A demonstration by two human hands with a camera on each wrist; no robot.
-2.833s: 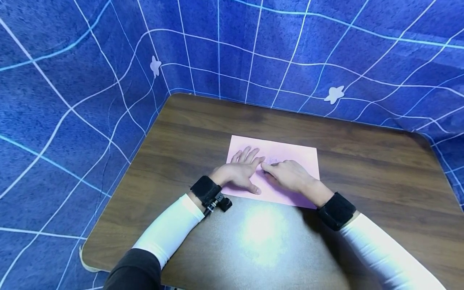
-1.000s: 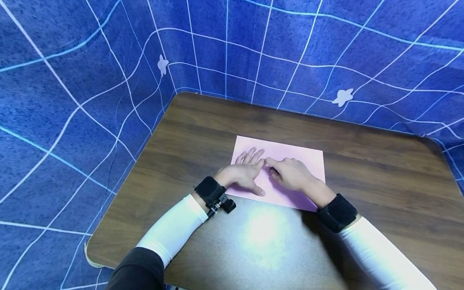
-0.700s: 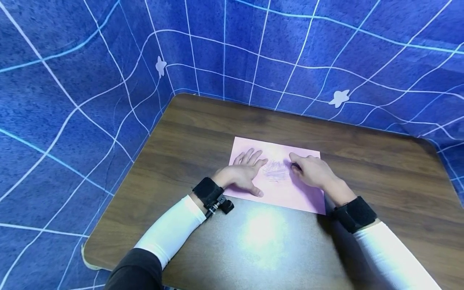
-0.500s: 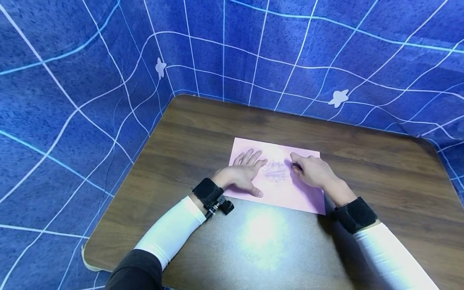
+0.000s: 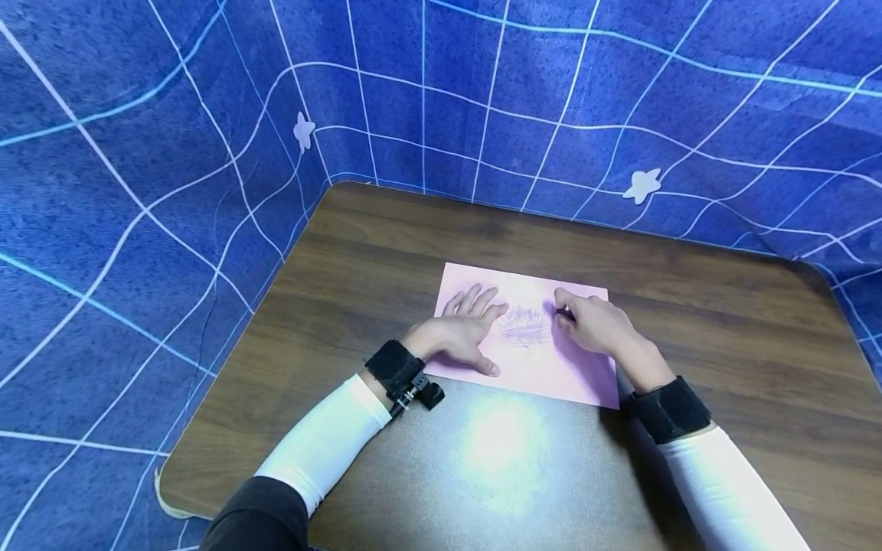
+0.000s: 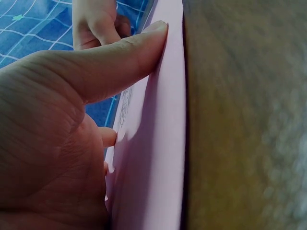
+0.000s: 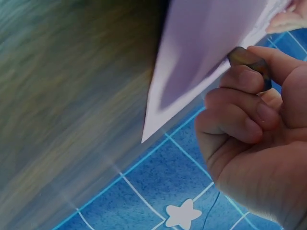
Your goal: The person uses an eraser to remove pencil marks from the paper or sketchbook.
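Observation:
A pink sheet of paper (image 5: 537, 379) lies on the wooden table, bearing a patch of purplish-grey scribble (image 5: 524, 325) near its middle. My left hand (image 5: 462, 333) rests on the sheet's left part with fingers spread, just left of the scribble; its thumb (image 6: 124, 60) presses near the front edge in the left wrist view. To the right of the scribble, my right hand (image 5: 596, 325) pinches a small dark, angular piece (image 7: 248, 67) between thumb and fingers, over the paper's right part. The other right fingers (image 7: 235, 115) are curled in. I cannot tell what kind of thing the piece is.
The brown wooden table (image 5: 386, 245) extends around the paper on every side, with a bright glare spot (image 5: 496, 444) in front. A blue wall covering (image 5: 441, 99) with white lines and star shapes closes off the left and back.
My right hand was at the scribble beside my left fingertips; it has shifted right with the dark piece, uncovering the marks. Over the last half second both hands have barely moved.

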